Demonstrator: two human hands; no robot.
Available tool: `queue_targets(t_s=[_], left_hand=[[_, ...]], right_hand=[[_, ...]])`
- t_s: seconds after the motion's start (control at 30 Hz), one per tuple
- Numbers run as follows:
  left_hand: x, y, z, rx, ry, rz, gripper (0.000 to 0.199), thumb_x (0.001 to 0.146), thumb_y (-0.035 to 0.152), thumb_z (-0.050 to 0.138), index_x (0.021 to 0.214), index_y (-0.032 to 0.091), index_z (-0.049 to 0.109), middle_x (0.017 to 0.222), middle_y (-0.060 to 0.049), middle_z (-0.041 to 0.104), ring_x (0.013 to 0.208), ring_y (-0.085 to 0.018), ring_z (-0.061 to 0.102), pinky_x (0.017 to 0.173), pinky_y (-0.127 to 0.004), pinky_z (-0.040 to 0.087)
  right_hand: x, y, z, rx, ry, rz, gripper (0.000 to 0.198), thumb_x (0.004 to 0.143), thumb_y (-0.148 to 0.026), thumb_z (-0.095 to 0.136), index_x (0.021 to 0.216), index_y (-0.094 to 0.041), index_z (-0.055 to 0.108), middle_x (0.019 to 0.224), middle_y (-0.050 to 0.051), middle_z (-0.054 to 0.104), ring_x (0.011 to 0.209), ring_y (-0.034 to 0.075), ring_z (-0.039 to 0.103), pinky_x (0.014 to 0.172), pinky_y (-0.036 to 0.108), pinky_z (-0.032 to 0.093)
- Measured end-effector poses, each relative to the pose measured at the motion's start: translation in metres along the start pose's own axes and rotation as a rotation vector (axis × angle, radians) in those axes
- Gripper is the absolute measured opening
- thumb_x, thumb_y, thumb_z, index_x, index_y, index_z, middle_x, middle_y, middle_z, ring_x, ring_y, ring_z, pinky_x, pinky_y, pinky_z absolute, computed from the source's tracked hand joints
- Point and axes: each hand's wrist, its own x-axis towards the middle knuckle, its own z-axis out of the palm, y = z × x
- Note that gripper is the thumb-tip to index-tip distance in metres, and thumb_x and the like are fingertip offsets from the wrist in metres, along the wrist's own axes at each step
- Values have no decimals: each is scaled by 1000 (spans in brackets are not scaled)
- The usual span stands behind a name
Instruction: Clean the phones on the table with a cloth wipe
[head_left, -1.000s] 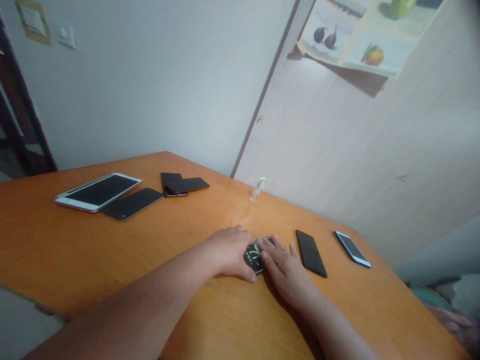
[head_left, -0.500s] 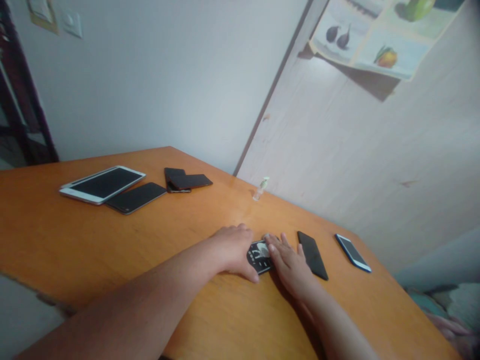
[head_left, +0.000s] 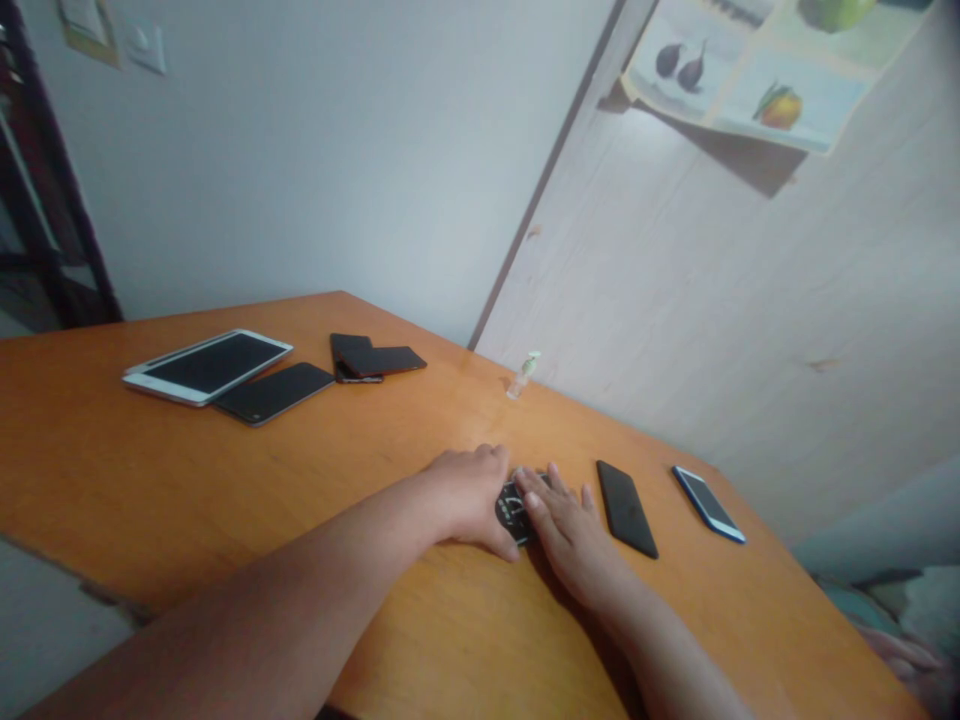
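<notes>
Between my hands a phone (head_left: pixel 512 515), black with white markings on its upper face, lies flat on the table. Its left end is held between the thumb and fingers of my left hand (head_left: pixel 474 500). My right hand (head_left: pixel 566 525) rests palm down across the right part of the phone, fingers stretched out, covering much of it. To the right of that hand lies a plain dark phone (head_left: pixel 627 508), not touched. Farther right is a phone with a white front and blue edge (head_left: pixel 709 504).
On the orange wooden table (head_left: pixel 420 430), a white tablet (head_left: pixel 214 365) lies at the left, overlapping a black tablet-like device (head_left: pixel 277 393). Behind them two dark phones (head_left: pixel 382 360) are crossed. A small clear pump bottle (head_left: pixel 523 376) stands near the wall.
My right hand has slid left over the phone, so less of its marked face shows. My left hand keeps its hold. The view has shifted very slightly.
</notes>
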Motion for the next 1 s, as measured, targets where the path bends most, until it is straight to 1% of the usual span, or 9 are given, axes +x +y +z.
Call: queue_targets(t_s=[0.07, 0.13, 0.3, 0.37, 0.57, 0.63, 0.77, 0.83, 1.0], left_hand=[[1, -1, 0, 20, -3, -4, 87, 45, 71, 75, 112, 19, 54, 110, -15, 62, 96, -39, 63, 78, -46, 51], [2, -1, 1, 39, -4, 7, 86, 44, 72, 75, 110, 20, 56, 109, -14, 62, 96, -37, 63, 78, -45, 51], [2, 0, -2, 84, -43, 48, 69, 56, 71, 66, 104, 23, 59, 103, -9, 62, 94, -33, 64, 77, -44, 53], [1, 1, -4, 97, -59, 53, 66, 58, 72, 64, 103, 24, 61, 103, -9, 62, 94, -32, 64, 78, -44, 53], [1, 2, -8, 109, -63, 26, 81, 47, 80, 67, 106, 25, 62, 110, -9, 61, 96, -33, 63, 77, -42, 52], [1, 2, -7, 108, -65, 27, 79, 49, 80, 65, 106, 25, 62, 111, -9, 60, 96, -33, 63, 78, -41, 52], [1, 2, -6, 111, -68, 19, 70, 56, 75, 63, 106, 26, 63, 106, -8, 61, 93, -31, 64, 77, -40, 52], [0, 2, -5, 115, -73, 16, 69, 56, 74, 63, 105, 27, 63, 102, -8, 62, 91, -31, 65, 75, -40, 52], [-1, 3, -6, 129, -44, 28, 77, 48, 81, 66, 102, 26, 65, 104, -8, 61, 91, -31, 65, 74, -39, 53]], right_hand=[[4, 17, -2, -87, 62, 140, 54, 101, -52, 23, 144, -28, 44, 153, 4, 38, 147, 34, 11, 110, 71, -3], [2, 19, -4, -126, 63, 172, 56, 100, -53, 23, 145, -27, 43, 154, 4, 36, 148, 33, 10, 110, 71, -2], [-15, -21, -4, -48, -164, -116, 53, 101, -52, 23, 150, -33, 31, 157, 0, 28, 148, 27, 12, 116, 61, 2], [-16, -25, -5, -53, -197, -132, 52, 101, -52, 23, 150, -34, 30, 157, -1, 27, 148, 27, 11, 116, 62, 2], [-3, 17, -13, -257, -7, 274, 56, 101, -48, 24, 148, -22, 37, 155, 3, 32, 148, 33, 10, 111, 72, 4], [-5, 15, -14, -259, -40, 233, 56, 100, -48, 25, 149, -22, 36, 156, 4, 31, 148, 31, 10, 112, 70, 4], [-22, -14, -15, -121, -240, -47, 56, 100, -52, 26, 152, -31, 27, 158, 0, 25, 148, 26, 11, 117, 59, 6], [-26, -19, -18, -96, -295, -98, 54, 101, -52, 24, 152, -34, 25, 158, -1, 24, 148, 24, 11, 118, 58, 5], [-19, 8, -28, -300, -145, 194, 56, 100, -48, 27, 149, -24, 35, 156, 5, 31, 147, 33, 11, 112, 70, 5]])
